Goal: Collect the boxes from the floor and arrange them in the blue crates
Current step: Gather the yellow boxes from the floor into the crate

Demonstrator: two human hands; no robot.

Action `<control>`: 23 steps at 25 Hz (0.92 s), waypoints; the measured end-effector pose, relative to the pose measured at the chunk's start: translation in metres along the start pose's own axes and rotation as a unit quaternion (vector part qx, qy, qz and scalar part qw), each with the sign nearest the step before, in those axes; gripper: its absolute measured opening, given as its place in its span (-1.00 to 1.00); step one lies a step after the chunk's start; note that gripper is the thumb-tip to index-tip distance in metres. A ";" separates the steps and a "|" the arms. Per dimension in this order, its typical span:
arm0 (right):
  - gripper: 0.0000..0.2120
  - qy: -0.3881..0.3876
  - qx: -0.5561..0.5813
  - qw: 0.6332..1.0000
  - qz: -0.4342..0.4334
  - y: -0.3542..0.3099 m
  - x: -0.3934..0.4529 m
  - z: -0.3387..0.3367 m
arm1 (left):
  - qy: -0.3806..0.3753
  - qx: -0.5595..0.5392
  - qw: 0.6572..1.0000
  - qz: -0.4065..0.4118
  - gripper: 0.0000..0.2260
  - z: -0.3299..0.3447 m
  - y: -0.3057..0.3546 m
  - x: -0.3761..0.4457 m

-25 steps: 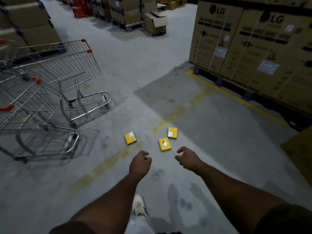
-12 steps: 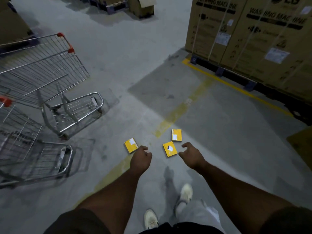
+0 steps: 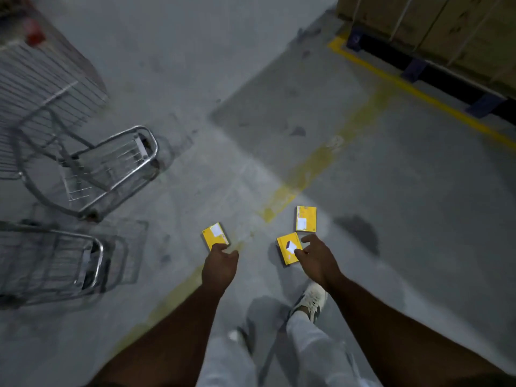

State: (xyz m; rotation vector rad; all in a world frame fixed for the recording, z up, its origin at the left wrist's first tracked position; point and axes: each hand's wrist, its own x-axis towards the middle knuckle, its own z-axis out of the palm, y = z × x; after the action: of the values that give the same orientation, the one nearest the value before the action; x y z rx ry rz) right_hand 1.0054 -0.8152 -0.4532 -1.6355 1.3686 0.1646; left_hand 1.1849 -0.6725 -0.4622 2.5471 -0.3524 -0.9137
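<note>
Three small yellow boxes with white labels lie flat on the grey concrete floor. My left hand [image 3: 219, 268] reaches down with loosely curled fingers, its fingertips at the near edge of the left box [image 3: 215, 236]. Spread fingers of my right hand [image 3: 318, 261] hover over the right side of the middle box [image 3: 287, 248], and I cannot tell if they touch it. The third box [image 3: 306, 219] lies just beyond that hand, apart from it. Neither hand holds anything. No blue crate is in view.
Two metal shopping carts stand at the left, one further off [image 3: 111, 169] and one nearer [image 3: 55, 263]. Large cardboard cartons on a dark pallet [image 3: 446, 32] fill the top right corner. A worn yellow floor line [image 3: 312, 169] runs diagonally past the boxes. My shoe [image 3: 311, 298] is below my right hand.
I have stepped closer and leaned down. Both hands have dropped from above the floor to the boxes, the left to the left box, the right to the middle one.
</note>
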 end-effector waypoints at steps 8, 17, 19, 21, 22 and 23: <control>-0.49 0.051 -0.036 0.996 0.071 0.113 0.207 0.115 | -0.078 0.121 0.984 -0.103 -0.32 0.175 -0.109 0.210; -0.31 0.069 -0.101 0.983 0.133 0.231 0.353 0.266 | 0.055 0.203 0.967 -0.141 -0.10 0.295 -0.187 0.379; -0.27 0.088 -0.130 0.978 0.136 0.243 0.374 0.280 | 0.107 0.184 0.961 -0.178 0.06 0.301 -0.201 0.413; -0.21 0.098 -0.161 0.971 0.148 0.252 0.392 0.288 | 0.137 0.145 0.953 -0.227 0.19 0.302 -0.226 0.446; -0.17 0.095 -0.172 0.967 0.160 0.258 0.401 0.292 | 0.137 0.127 0.951 -0.245 0.23 0.299 -0.238 0.458; -0.10 0.089 -0.179 0.964 0.175 0.261 0.408 0.295 | 0.124 0.110 0.953 -0.255 0.26 0.296 -0.247 0.466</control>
State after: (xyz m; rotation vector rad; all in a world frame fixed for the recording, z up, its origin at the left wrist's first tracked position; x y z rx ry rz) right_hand 1.0713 -0.8594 -1.0144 -1.7155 1.8452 0.5099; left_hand 1.3668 -0.7103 -1.0381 2.9835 0.3157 -0.7318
